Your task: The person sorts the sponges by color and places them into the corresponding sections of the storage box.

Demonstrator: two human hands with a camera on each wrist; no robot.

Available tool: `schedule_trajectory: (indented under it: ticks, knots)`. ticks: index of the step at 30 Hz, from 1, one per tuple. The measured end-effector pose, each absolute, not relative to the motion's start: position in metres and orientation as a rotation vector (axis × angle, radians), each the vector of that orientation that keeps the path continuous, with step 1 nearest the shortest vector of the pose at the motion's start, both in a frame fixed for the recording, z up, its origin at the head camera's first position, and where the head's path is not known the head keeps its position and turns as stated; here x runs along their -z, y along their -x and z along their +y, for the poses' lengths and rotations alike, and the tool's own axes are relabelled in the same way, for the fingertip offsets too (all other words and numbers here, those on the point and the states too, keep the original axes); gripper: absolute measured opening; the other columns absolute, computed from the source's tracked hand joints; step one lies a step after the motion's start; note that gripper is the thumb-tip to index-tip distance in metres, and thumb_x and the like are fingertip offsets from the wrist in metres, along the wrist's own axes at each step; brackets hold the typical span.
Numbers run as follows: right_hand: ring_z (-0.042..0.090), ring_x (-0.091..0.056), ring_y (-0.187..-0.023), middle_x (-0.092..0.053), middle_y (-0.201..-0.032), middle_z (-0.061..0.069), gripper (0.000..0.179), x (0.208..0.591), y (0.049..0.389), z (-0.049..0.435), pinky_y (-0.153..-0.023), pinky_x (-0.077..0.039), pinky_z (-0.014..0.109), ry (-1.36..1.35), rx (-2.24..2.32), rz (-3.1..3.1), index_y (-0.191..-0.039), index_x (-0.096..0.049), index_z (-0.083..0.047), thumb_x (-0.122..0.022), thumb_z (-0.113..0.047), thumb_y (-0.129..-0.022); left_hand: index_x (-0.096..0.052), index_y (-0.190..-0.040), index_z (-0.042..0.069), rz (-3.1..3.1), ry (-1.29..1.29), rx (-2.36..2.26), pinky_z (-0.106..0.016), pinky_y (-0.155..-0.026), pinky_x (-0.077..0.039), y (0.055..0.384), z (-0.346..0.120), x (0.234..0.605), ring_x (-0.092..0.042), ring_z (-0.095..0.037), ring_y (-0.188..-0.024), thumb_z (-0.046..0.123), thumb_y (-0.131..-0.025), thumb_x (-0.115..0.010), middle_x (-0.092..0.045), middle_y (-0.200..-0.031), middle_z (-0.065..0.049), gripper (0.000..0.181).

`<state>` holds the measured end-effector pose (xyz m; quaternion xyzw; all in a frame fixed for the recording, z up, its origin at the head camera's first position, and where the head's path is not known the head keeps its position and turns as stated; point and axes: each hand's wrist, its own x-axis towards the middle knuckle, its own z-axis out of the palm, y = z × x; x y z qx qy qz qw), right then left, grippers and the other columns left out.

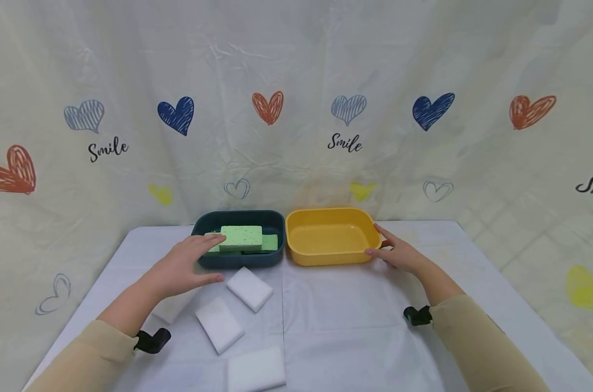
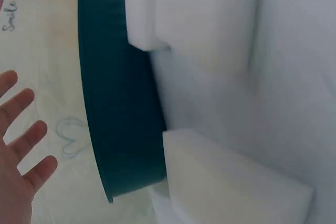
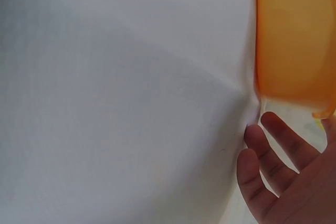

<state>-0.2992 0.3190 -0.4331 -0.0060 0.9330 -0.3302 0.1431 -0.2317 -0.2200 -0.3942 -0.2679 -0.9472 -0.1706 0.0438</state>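
Observation:
A dark teal basin at the back of the table holds several green sponges, one lying on top of the others. My left hand hovers at its left end, fingers spread and holding nothing; in the left wrist view its fingers stand apart from the teal wall. Right beside it is a yellow basin with nothing inside. My right hand is at the yellow basin's right end, thumb and forefinger extended at the rim. In the right wrist view the other fingers are loose, off the wall.
Several white sponges lie scattered on the white tablecloth before the teal basin, one partly hidden under my left hand. Behind the table hangs a pale curtain printed with hearts. Each wrist carries a small black device.

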Motion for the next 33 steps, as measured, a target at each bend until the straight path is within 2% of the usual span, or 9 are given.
schedule_trajectory:
  ticks: [7, 11, 17, 24, 33]
  knots:
    - [0.029, -0.053, -0.099, -0.044, -0.140, 0.025, 0.112, 0.435, 0.301, 0.321, -0.082, -0.052, 0.034, 0.024, 0.941, 2.706, -0.161, -0.006, -0.028, -0.066, -0.073, -0.078, -0.044, -0.150, 0.028, -2.935, 0.986, 0.540, -0.057, -0.111, -0.032, 0.222, -0.191, 0.399, -0.039, -0.025, -0.140, 0.073, -0.080, -0.064, -0.045, -0.151, 0.006, 0.086]
    - [0.030, -0.053, -0.100, -0.044, -0.140, 0.026, 0.110, 0.437, 0.300, 0.322, -0.084, -0.053, 0.036, 0.023, 0.937, 2.702, -0.161, -0.005, -0.028, -0.066, -0.071, -0.080, -0.046, -0.149, 0.029, -3.003, 1.035, 0.488, -0.056, -0.111, -0.033, 0.224, -0.179, 0.408, -0.041, -0.023, -0.138, 0.068, -0.081, -0.067, -0.045, -0.151, 0.007, 0.082]
    - [0.028, -0.054, -0.096, -0.045, -0.140, 0.026, 0.106, 0.437, 0.301, 0.322, -0.079, -0.051, 0.033, 0.042, 0.938, 2.711, -0.161, -0.006, -0.028, -0.066, -0.068, -0.083, -0.046, -0.149, 0.029, -3.094, 1.046, 0.338, -0.056, -0.110, -0.033, 0.227, -0.171, 0.421, -0.042, -0.024, -0.138, 0.065, -0.084, -0.066, -0.046, -0.150, 0.006, 0.078]
    - [0.028, -0.054, -0.098, -0.044, -0.141, 0.025, 0.108, 0.434, 0.300, 0.321, -0.081, -0.052, 0.034, 0.018, 0.940, 2.705, -0.161, -0.007, -0.030, -0.067, -0.069, -0.081, -0.047, -0.149, 0.030, -3.155, 1.043, 0.274, -0.054, -0.109, -0.036, 0.231, -0.163, 0.428, -0.044, -0.028, -0.135, 0.054, -0.086, -0.072, -0.045, -0.151, 0.004, 0.072]
    - [0.029, -0.053, -0.098, -0.045, -0.139, 0.025, 0.108, 0.432, 0.298, 0.319, -0.080, -0.053, 0.034, 0.013, 0.960, 2.702, -0.161, -0.007, -0.029, -0.068, -0.068, -0.081, -0.047, -0.148, 0.037, -3.208, 0.972, 0.159, -0.043, -0.102, -0.043, 0.238, -0.156, 0.435, -0.046, -0.021, -0.124, 0.053, -0.083, -0.075, -0.044, -0.152, 0.008, 0.072]
